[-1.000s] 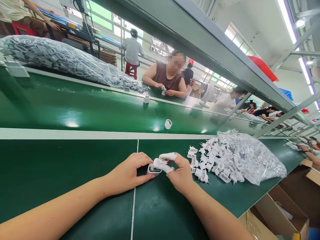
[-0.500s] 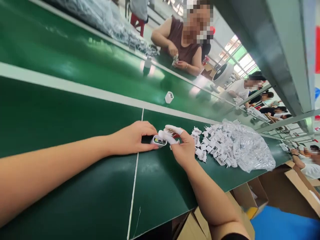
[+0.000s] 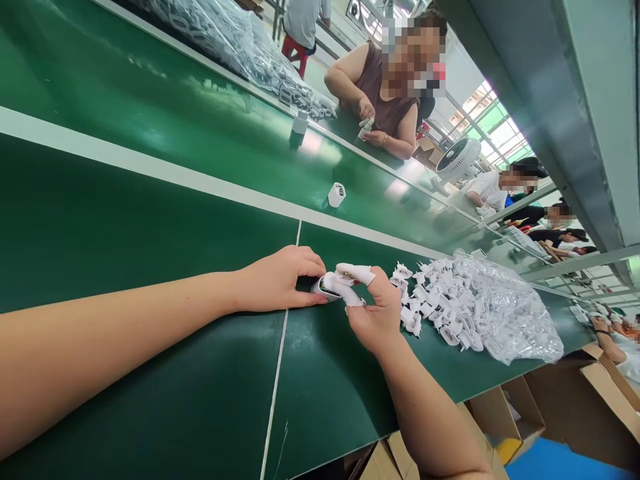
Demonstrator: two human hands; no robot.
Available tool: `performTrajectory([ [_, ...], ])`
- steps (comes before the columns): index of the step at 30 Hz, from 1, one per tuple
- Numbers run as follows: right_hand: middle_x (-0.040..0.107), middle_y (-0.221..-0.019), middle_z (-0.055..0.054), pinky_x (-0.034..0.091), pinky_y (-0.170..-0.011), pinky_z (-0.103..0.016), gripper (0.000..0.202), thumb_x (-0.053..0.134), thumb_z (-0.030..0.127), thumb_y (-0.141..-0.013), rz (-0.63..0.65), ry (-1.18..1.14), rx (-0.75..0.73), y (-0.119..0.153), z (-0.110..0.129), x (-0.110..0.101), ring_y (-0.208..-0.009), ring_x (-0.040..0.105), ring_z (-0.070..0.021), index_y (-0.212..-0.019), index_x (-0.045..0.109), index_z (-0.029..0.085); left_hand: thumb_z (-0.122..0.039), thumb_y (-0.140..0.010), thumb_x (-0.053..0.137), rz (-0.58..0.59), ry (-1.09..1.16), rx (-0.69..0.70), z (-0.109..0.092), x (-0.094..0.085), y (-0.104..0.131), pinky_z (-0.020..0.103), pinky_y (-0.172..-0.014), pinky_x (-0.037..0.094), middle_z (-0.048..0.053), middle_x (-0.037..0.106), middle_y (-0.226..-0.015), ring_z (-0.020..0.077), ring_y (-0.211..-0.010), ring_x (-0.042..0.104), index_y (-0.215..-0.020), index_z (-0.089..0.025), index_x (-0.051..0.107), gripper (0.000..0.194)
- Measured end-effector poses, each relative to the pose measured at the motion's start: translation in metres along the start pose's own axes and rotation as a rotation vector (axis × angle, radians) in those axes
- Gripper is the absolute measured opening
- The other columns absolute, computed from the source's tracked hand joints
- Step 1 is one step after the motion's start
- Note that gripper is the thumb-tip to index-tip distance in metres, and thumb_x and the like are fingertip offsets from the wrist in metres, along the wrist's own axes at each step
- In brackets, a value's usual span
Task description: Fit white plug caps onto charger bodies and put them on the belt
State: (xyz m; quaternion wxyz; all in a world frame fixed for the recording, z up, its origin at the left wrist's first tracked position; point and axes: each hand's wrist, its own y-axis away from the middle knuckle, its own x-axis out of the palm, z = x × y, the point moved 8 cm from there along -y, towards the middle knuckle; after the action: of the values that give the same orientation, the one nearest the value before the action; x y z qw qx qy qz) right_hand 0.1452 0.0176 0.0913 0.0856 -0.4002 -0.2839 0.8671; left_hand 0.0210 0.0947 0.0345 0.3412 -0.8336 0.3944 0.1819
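Observation:
My left hand [image 3: 280,279] grips a white charger housing [image 3: 321,291] between thumb and fingers, just above the green worktop. Its open end faces right, and a sliver of circuit board shows inside. White finger cots cover the thumb and forefinger of my right hand [image 3: 375,308]. Those fingers pinch a small white plug cap [image 3: 342,279] against the housing's open end. The cap is mostly hidden by the fingers, so I cannot tell how far it sits in. A heap of white plug caps with pins [image 3: 433,303] lies right of my right hand.
A clear plastic bag [image 3: 520,320] partly covers the heap. Another white housing [image 3: 337,195] stands on the green belt [image 3: 210,143] beyond the pale strip, with one more [image 3: 300,122] farther back. A co-worker [image 3: 385,87] sits opposite. Cardboard boxes [image 3: 565,400] stand below the table edge.
My right fingers have brought the plug cap onto the housing's open end, covering most of the circuit board seen before. The whole view has shifted slightly.

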Motion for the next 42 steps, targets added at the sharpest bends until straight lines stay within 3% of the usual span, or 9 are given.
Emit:
performTrajectory([
  [5,0.075,-0.091,-0.002,0.057,-0.076,-0.031,0.023,0.069,0.018,-0.091,-0.010,0.040,-0.016,-0.002,0.005,-0.003,-0.082,0.067,-0.0159,-0.113,0.074,0.025,-0.042,-0.091,0.076,0.001,-0.018,-0.002,-0.001,0.000,0.000,0.034,-0.091,0.044,0.004,0.073,-0.105,0.0233,-0.099,0.064,-0.100,-0.021,0.077,0.023],
  [20,0.076,-0.091,-0.005,0.056,-0.071,-0.034,0.023,0.060,0.013,-0.089,0.140,0.152,-0.078,-0.006,0.007,0.010,-0.081,0.064,-0.0188,-0.106,0.072,0.023,-0.039,-0.090,0.077,0.010,0.004,-0.009,0.001,0.000,0.000,0.034,-0.091,0.043,0.002,0.073,-0.102,0.0217,-0.099,0.062,-0.099,-0.021,0.077,0.020],
  [27,0.077,-0.091,-0.005,0.055,-0.070,-0.034,0.021,0.059,0.013,-0.092,0.120,0.164,-0.119,-0.005,0.012,0.009,-0.081,0.064,-0.0192,-0.104,0.072,0.023,-0.042,-0.090,0.078,0.013,-0.002,0.002,0.001,0.001,0.000,0.034,-0.089,0.043,0.003,0.073,-0.102,0.0224,-0.097,0.062,-0.098,-0.023,0.078,0.021],
  [32,0.076,-0.091,-0.004,0.054,-0.071,-0.033,0.029,0.058,0.008,-0.086,0.172,0.138,-0.113,-0.008,0.010,0.011,-0.082,0.064,-0.0192,-0.105,0.072,0.024,-0.041,-0.089,0.078,0.012,0.021,0.007,0.003,0.000,-0.001,0.034,-0.088,0.043,0.003,0.072,-0.102,0.0223,-0.096,0.062,-0.098,-0.023,0.078,0.020],
  [36,0.074,-0.089,-0.005,0.051,-0.072,-0.033,0.034,0.056,0.003,-0.080,0.205,0.122,-0.164,-0.008,0.016,0.011,-0.083,0.062,-0.0203,-0.102,0.072,0.023,-0.036,-0.088,0.080,0.011,0.030,0.034,-0.005,0.000,-0.001,0.033,-0.087,0.044,0.004,0.072,-0.100,0.0212,-0.093,0.063,-0.093,-0.020,0.078,0.016],
  [42,0.068,-0.074,-0.001,0.041,-0.060,-0.028,0.033,0.054,-0.001,-0.064,0.185,0.120,-0.096,-0.008,0.008,0.020,-0.070,0.056,-0.0182,-0.082,0.068,0.023,-0.038,-0.090,0.077,0.065,0.002,-0.075,-0.003,0.002,0.000,0.038,-0.092,0.043,0.003,0.072,-0.101,0.0233,-0.096,0.062,-0.096,-0.023,0.077,0.016],
])
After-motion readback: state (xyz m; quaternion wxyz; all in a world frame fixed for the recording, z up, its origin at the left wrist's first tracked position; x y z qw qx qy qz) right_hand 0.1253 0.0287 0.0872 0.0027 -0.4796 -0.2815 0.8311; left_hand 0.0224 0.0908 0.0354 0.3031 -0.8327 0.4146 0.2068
